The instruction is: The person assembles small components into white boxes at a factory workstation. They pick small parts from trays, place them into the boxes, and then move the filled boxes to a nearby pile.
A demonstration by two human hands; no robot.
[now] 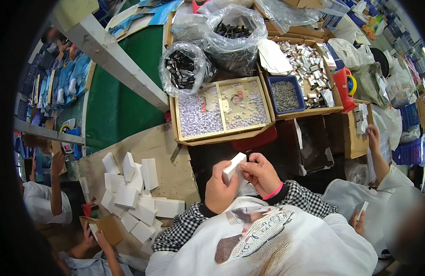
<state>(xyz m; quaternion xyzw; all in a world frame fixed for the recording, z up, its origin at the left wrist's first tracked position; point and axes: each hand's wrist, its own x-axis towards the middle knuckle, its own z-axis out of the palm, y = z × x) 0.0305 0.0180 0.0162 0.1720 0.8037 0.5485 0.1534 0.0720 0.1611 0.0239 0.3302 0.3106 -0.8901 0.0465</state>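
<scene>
A small white box (234, 166) is held upright in front of my chest. My left hand (219, 189) is closed round its left side, thumb and fingers along the walls. My right hand (262, 175), with a pink band at the wrist, pinches at the box's right edge near the top; whether something small sits between those fingertips I cannot make out. To my left, a loose pile of similar white boxes (138, 189) lies on a brown cardboard sheet (173, 168).
Ahead stands a wooden tray (221, 132) of small parts. Behind it are bags of black pieces (182, 69) and a carton of small shiny parts (309, 64) beside a blue bin (286, 94). A metal post (116, 57) slants at left. Co-workers sit on both sides.
</scene>
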